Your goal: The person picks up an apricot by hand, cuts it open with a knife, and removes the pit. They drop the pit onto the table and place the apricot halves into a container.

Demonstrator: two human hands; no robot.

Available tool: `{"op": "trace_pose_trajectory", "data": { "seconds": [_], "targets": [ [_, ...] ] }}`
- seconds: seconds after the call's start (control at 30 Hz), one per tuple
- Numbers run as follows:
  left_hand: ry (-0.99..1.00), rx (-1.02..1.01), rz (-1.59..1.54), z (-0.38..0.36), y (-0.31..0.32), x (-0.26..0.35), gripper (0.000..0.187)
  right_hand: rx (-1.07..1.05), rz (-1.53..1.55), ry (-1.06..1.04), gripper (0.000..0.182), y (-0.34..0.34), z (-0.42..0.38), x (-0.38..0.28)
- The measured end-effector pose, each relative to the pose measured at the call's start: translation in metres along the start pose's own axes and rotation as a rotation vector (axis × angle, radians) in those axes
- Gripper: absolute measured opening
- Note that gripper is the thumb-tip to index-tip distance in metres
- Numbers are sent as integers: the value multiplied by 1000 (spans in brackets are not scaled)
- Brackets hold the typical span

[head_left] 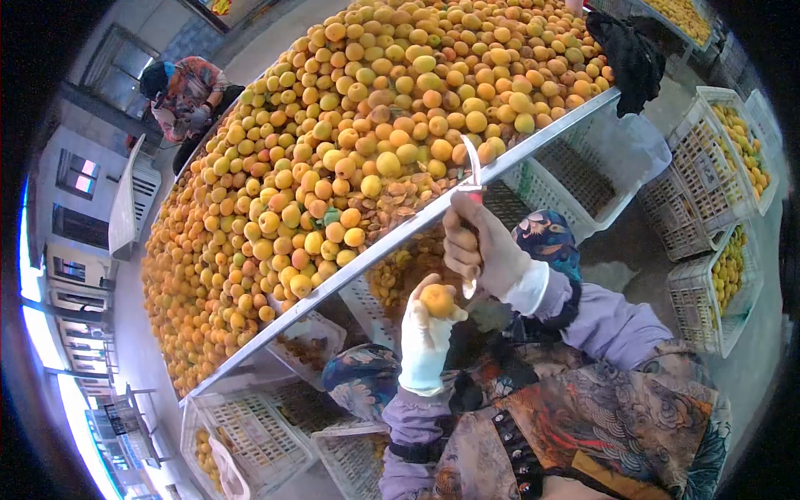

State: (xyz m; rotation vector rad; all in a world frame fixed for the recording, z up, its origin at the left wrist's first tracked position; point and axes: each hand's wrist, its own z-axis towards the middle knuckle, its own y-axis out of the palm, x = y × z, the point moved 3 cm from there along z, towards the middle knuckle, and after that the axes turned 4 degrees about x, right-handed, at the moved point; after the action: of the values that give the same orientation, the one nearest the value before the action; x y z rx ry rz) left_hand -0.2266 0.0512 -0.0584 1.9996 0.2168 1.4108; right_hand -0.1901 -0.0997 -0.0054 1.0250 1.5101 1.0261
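Observation:
My left hand (427,333), in a pale glove, holds a yellow-orange fruit (437,301) between thumb and fingers. Just to its upper right, my right hand (487,246) is closed around the red handle of a small knife (472,162). The curved blade points up, away from the fruit. Beyond both hands, a large heap of similar fruit (333,167) covers a table with a metal edge (367,258). Split, flattened pieces (400,196) lie near this edge.
Below the table edge stand crates, one white crate (250,429) at lower left. Stacked crates of fruit (708,175) are at right. A black cloth (625,58) hangs over the table's far corner. Another person (187,96) is at upper left beside a pale crate (137,196).

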Motion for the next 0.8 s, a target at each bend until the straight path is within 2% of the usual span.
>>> {"op": "trace_pose_trajectory", "data": {
  "seconds": [0.07,0.1,0.13,0.2,0.27,0.33,0.37,0.4,0.47,0.6,0.67,0.8],
  "targets": [
    [-13,3,-114,0,-3,6,60,165,-446,-7,37,3,-13,1],
    [17,15,-104,0,-5,10,58,64,-570,25,38,1,-18,1],
    [46,28,-95,-1,-8,13,55,55,-569,29,38,1,-21,-2],
    [54,12,-84,-1,-15,18,57,50,-918,309,40,5,-31,0],
    [133,53,-18,-1,-15,24,58,-44,-967,355,40,-6,-34,5],
    [136,49,24,0,-15,30,61,-102,-1132,548,39,-13,-40,14],
    [145,61,75,0,-15,32,63,-59,-1148,635,38,-10,-43,14],
    [153,75,126,0,-15,34,64,-59,-1150,635,38,-12,-42,14],
    [147,79,133,-1,-13,37,65,-120,-1151,697,37,-24,-40,19],
    [126,35,162,0,-19,36,69,-212,-1203,604,36,-40,-32,24],
    [127,46,164,1,-18,36,70,-125,-1196,823,36,-17,-41,16],
    [119,54,130,4,-15,36,73,-146,-1234,669,34,-27,-36,19]
  ]
}}
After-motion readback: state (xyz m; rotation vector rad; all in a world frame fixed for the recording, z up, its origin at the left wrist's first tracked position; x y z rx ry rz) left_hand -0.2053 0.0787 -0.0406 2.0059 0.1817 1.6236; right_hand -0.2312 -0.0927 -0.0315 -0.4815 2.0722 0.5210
